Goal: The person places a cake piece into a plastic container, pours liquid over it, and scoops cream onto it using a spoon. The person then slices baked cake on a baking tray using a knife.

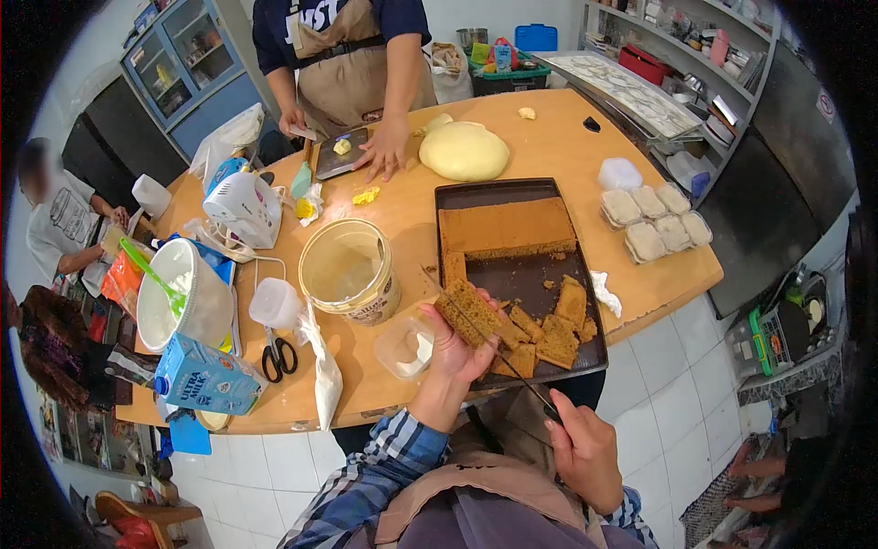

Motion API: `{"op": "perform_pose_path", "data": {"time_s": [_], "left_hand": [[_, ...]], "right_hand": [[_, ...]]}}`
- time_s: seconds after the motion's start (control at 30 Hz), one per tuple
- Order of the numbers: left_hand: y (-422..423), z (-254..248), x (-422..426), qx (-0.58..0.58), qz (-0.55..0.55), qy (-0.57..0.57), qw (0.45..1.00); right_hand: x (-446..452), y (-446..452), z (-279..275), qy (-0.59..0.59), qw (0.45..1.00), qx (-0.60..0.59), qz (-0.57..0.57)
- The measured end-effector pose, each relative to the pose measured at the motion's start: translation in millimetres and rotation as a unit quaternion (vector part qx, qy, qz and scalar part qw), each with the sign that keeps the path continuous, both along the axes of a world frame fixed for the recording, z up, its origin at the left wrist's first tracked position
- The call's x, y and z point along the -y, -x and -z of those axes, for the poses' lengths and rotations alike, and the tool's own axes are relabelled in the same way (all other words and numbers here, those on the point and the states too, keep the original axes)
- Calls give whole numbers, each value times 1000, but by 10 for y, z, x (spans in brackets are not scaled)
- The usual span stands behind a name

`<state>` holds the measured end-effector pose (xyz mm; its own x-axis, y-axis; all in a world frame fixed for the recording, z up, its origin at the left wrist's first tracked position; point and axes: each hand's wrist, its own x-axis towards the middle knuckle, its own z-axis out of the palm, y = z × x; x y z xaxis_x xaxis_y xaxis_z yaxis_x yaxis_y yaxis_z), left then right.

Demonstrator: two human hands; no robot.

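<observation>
My left hand (pixel 455 352) holds a piece of brown cake (pixel 471 311) over the near left edge of a dark baking tray (pixel 596 320). In my right hand (pixel 585 448) is the handle of a long thin knife (pixel 514 368), its blade lying across the held piece. At the tray's far side rests a large block of the cake (pixel 508 226), with a narrow strip running toward me at its left. Several cut, uneven pieces (pixel 558 339) and crumbs lie in the tray's near right part.
Left of the tray stand a large tub (pixel 346 274), a small open container (pixel 402 349), a piping bag (pixel 325 371), scissors (pixel 278 357) and a milk carton (pixel 210 377). Beyond it are dough (pixel 464 151) and a co-worker's hand (pixel 384 151). Packed boxes (pixel 654 224) sit right.
</observation>
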<state>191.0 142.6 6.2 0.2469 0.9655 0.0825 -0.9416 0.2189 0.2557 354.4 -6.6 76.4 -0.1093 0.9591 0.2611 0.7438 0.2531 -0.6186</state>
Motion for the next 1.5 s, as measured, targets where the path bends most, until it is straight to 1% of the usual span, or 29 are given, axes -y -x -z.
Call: {"op": "perform_pose_path", "data": {"time_s": [0.23, 0.43, 0.87, 0.97, 1.13, 1.5], "left_hand": [[1, -18, 7, -17, -3, -3, 1000], [-2, -7, 1, 23, 10, -10, 1000], [-10, -25, -16, 1, -2, -19, 1000], [-7, -35, -7, -1, -7, -13, 1000], [-4, -16, -28, 19, -3, -8, 1000], [18, -1, -40, 12, -10, -3, 1000]], "right_hand": [[3, -3, 3, 11, 1000, 7, 3], [0, -3, 9, -1, 1000, -1, 3], [-6, -20, -11, -3, 1000, 6, 1], [-13, -12, -4, -7, 1000, -16, 0], [-6, -17, -7, 3, 1000, -16, -2], [-29, -8, 22, 9, 1000, -24, -9]]}}
